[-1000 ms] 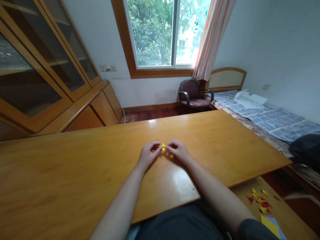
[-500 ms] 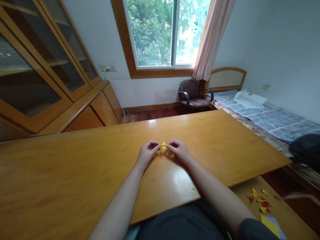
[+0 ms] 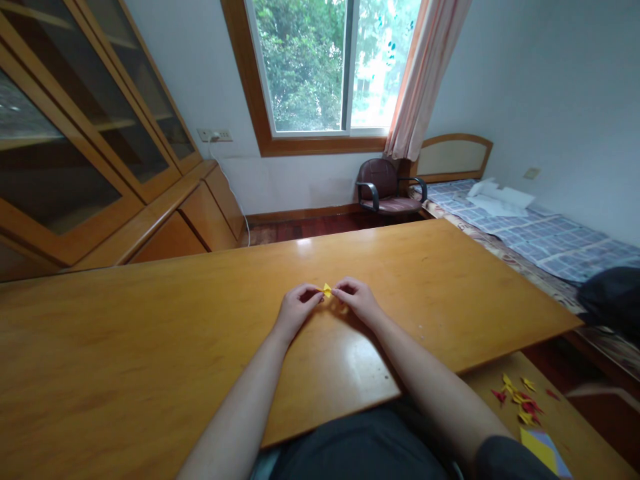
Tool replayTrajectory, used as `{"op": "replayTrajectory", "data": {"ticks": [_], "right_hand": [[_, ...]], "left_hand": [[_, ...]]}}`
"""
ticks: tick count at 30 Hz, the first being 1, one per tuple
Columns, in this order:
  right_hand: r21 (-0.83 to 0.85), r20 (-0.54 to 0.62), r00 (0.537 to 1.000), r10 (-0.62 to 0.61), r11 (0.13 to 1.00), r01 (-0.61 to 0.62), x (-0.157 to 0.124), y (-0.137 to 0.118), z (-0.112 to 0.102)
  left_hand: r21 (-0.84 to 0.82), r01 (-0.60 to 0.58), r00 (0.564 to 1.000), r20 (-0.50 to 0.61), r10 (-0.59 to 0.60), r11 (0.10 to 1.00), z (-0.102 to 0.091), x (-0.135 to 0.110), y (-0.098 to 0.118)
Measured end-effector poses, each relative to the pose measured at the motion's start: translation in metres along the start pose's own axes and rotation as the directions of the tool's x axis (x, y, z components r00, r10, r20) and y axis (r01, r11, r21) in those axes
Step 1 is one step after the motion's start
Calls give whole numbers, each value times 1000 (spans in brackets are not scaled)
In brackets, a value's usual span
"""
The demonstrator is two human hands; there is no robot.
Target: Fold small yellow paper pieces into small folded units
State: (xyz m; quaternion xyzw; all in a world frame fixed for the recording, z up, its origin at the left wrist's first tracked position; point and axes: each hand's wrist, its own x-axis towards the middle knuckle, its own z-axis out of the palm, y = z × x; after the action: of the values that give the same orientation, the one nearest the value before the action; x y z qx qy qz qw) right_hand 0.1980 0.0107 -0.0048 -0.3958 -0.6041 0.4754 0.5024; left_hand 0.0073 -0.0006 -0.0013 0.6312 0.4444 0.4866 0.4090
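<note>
table below; left hand and right hand pinch yellow paper, its ends hidden.

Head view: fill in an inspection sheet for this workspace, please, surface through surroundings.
Surface: wooden table, glossy, a few small specks.
Job's things: small yellow folded paper.
Clutter: red and yellow paper pieces and a yellow sheet on a lower board, right.
Hands: left hand and right hand pinch the folded paper from opposite sides.
Cables: white cord hanging from wall socket.
Surroundings: cabinet left; window and chair ahead; bed right.
</note>
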Motion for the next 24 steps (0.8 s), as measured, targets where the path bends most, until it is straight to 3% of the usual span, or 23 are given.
{"op": "replayTrajectory", "data": {"ticks": [24], "right_hand": [[18, 14, 999, 51, 999, -51, 0, -1, 0]], "left_hand": [[33, -32, 999, -1, 32, 999, -1, -1, 3]]}}
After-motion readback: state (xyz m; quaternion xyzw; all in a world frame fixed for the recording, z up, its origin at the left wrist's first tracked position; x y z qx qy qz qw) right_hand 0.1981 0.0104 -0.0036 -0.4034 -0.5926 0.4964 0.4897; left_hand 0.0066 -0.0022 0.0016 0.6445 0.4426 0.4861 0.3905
